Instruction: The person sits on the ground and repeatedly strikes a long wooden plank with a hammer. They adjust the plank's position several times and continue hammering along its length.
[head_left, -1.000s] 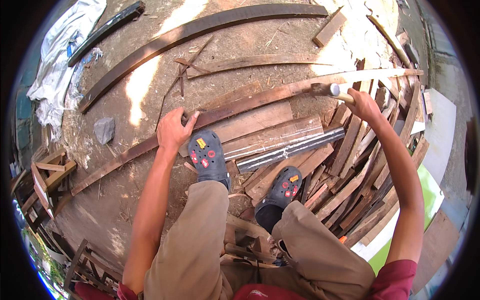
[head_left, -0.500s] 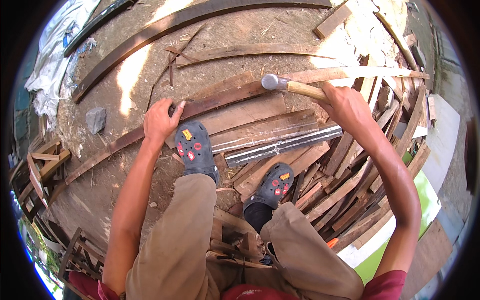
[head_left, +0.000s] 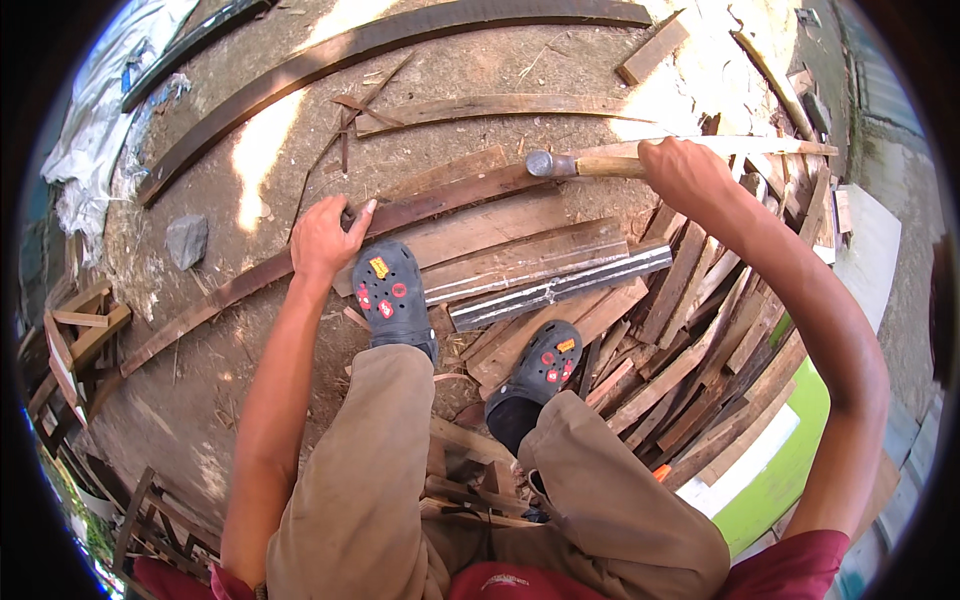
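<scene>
My left hand (head_left: 328, 240) is closed round a long, narrow, dark-brown wooden batten (head_left: 440, 202), which lies slantwise in front of my feet. Its thumb points up beside a small dark spot I cannot make out. In my right hand (head_left: 690, 175) is a hammer (head_left: 553, 164), gripped by its wooden handle. The metal head is over the batten's right part; whether the two touch I cannot tell. Just below the batten, my left foot in a dark clog (head_left: 392, 295) stands next to wide boards (head_left: 480, 240).
Loose wood pieces (head_left: 700, 360) pile up on the right, beside a green-and-white panel (head_left: 800, 440). A long dark beam (head_left: 330, 55) lies across the far ground. At the left are a grey stone (head_left: 187, 241), white sheeting (head_left: 85, 185) and a wooden frame (head_left: 85, 325).
My right hand has risen away from me and its elbow has swung outward. The hammer's handle now lies nearly level instead of sloping. My left hand still holds the batten.
</scene>
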